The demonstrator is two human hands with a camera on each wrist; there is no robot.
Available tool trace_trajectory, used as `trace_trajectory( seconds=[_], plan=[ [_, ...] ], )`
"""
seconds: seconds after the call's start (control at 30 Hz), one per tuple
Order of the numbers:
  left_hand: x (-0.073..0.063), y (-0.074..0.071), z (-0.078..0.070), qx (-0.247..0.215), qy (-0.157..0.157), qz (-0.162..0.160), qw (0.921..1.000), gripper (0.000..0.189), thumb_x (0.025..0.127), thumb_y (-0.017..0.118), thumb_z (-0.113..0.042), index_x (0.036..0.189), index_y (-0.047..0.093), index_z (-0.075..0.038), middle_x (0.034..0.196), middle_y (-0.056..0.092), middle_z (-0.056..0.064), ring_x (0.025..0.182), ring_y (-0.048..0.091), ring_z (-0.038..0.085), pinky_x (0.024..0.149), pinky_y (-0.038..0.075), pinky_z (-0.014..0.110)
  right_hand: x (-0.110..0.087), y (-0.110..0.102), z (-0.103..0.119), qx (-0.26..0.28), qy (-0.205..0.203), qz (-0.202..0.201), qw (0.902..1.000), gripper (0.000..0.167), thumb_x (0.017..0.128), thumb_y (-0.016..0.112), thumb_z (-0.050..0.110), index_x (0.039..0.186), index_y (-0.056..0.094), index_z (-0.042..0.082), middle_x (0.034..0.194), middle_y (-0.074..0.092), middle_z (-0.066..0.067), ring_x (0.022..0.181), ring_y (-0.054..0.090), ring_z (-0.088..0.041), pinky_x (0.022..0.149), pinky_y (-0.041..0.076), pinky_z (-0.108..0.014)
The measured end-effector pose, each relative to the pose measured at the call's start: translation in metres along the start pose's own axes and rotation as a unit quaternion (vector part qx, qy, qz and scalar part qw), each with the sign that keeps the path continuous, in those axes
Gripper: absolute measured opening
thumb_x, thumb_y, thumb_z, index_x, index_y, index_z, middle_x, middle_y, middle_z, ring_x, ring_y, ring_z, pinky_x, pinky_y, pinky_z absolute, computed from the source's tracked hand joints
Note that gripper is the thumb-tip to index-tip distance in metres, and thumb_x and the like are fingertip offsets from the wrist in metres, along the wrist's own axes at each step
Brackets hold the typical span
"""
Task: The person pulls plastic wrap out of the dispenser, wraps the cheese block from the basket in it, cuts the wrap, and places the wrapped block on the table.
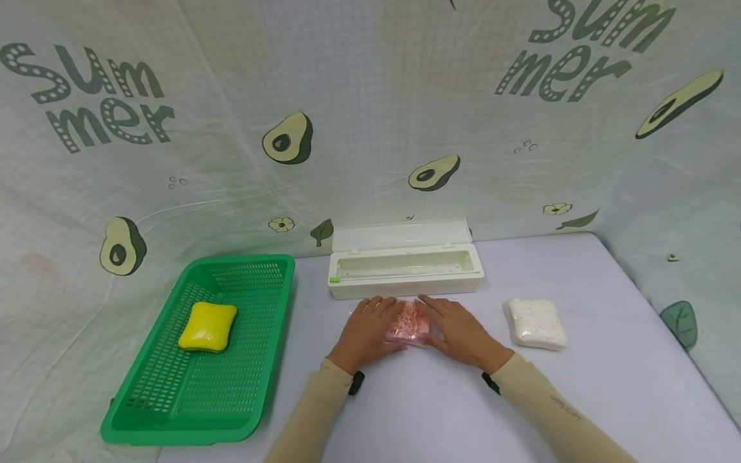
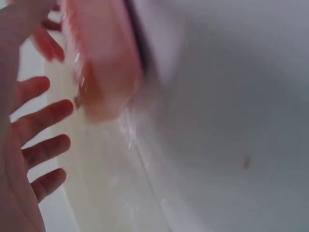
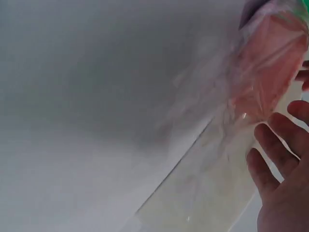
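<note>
A pink, speckled square block (image 1: 407, 323) lies on the table between my two hands, with shiny clear plastic film (image 3: 207, 104) around it. My left hand (image 1: 366, 329) is at its left side, and its fingers (image 2: 46, 116) look spread and fairly straight in the left wrist view. On the opposite side, my right hand (image 1: 463, 331) lies over the block's right edge. The right wrist view shows that hand's fingers (image 3: 277, 145) spread beside the film. Just behind both hands stands a long white film dispenser box (image 1: 405, 286) with its lid raised.
To the left, a green basket (image 1: 272, 360) holds a yellow pillow-shaped block (image 1: 208, 326). A white speckled square block (image 1: 536, 323) lies on the table right of my right hand. A printed cloth (image 1: 359, 96) hangs behind the table.
</note>
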State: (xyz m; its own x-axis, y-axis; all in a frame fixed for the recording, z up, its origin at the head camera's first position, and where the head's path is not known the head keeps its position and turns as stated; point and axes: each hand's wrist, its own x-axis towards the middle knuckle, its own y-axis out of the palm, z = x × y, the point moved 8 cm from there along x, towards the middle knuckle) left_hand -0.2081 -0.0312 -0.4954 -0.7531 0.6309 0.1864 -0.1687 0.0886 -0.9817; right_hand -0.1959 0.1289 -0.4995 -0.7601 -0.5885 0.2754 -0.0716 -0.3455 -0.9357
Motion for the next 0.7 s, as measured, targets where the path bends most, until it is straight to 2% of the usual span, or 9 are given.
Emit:
trace_trajectory(
  seconds=[0.1, 0.23, 0.33, 0.4, 0.47, 0.6, 0.7],
  plan=[
    [0.001, 0.010, -0.011, 0.034, 0.006, 0.010, 0.9994, 0.081, 0.086, 0.083, -0.059, 0.151, 0.056, -0.018, 0.148, 0.060, 0.000, 0.136, 0.055, 0.022, 0.115, 0.042, 0.039, 0.001, 0.008, 0.006, -0.012, 0.007, 0.009, 0.9999, 0.064, 0.096, 0.076, 0.038, 0.145, 0.060, 0.000, 0.148, 0.061, -0.015, 0.131, 0.059, -0.037, 0.110, 0.046, -0.054],
    [-0.001, 0.014, -0.017, 0.063, 0.016, -0.019, 0.9977, 0.066, 0.089, 0.086, -0.038, 0.148, 0.061, -0.021, 0.148, 0.061, -0.004, 0.136, 0.056, 0.020, 0.113, 0.044, 0.037, -0.005, 0.007, 0.013, -0.021, -0.003, -0.010, 0.9997, 0.057, 0.093, 0.080, 0.035, 0.137, 0.067, 0.000, 0.135, 0.068, -0.011, 0.124, 0.060, -0.033, 0.107, 0.048, -0.051],
    [-0.002, 0.013, -0.020, 0.046, 0.032, -0.033, 0.9979, 0.058, 0.091, 0.083, -0.024, 0.146, 0.063, -0.023, 0.150, 0.061, -0.005, 0.139, 0.055, 0.022, 0.113, 0.044, 0.038, -0.012, 0.005, 0.016, -0.013, -0.010, -0.012, 0.9998, 0.051, 0.094, 0.078, 0.032, 0.135, 0.068, 0.002, 0.130, 0.070, -0.008, 0.121, 0.061, -0.030, 0.106, 0.048, -0.049],
    [-0.002, 0.013, -0.022, 0.025, 0.045, -0.028, 0.9983, 0.056, 0.094, 0.081, -0.018, 0.146, 0.063, -0.023, 0.152, 0.060, -0.005, 0.141, 0.053, 0.022, 0.114, 0.044, 0.039, -0.016, 0.005, 0.018, -0.006, -0.014, -0.008, 0.9999, 0.045, 0.096, 0.075, 0.027, 0.134, 0.068, 0.003, 0.128, 0.070, -0.006, 0.120, 0.061, -0.029, 0.106, 0.048, -0.049],
    [-0.003, 0.014, -0.024, 0.006, 0.058, -0.019, 0.9981, 0.054, 0.096, 0.077, -0.013, 0.147, 0.062, -0.024, 0.155, 0.058, -0.005, 0.144, 0.050, 0.023, 0.116, 0.043, 0.040, -0.021, 0.005, 0.020, 0.000, -0.020, -0.006, 0.9998, 0.040, 0.095, 0.071, 0.016, 0.133, 0.068, 0.004, 0.127, 0.070, -0.006, 0.119, 0.061, -0.028, 0.105, 0.049, -0.048],
    [-0.006, 0.015, -0.028, -0.020, 0.071, 0.005, 0.9973, 0.054, 0.100, 0.071, -0.009, 0.151, 0.059, -0.024, 0.162, 0.050, -0.003, 0.150, 0.044, 0.024, 0.120, 0.040, 0.041, -0.031, 0.004, 0.023, -0.002, -0.038, -0.015, 0.9991, 0.054, 0.080, 0.069, -0.007, 0.133, 0.067, 0.005, 0.126, 0.069, -0.005, 0.117, 0.062, -0.027, 0.101, 0.052, -0.046],
    [-0.010, 0.014, -0.030, -0.040, 0.072, 0.017, 0.9965, 0.061, 0.099, 0.073, -0.008, 0.155, 0.054, -0.025, 0.166, 0.043, 0.001, 0.152, 0.040, 0.025, 0.121, 0.039, 0.041, -0.038, 0.004, 0.024, -0.005, -0.045, -0.017, 0.9988, 0.070, 0.072, 0.079, -0.011, 0.138, 0.063, 0.007, 0.135, 0.065, -0.009, 0.119, 0.063, -0.029, 0.100, 0.054, -0.046]
  ],
)
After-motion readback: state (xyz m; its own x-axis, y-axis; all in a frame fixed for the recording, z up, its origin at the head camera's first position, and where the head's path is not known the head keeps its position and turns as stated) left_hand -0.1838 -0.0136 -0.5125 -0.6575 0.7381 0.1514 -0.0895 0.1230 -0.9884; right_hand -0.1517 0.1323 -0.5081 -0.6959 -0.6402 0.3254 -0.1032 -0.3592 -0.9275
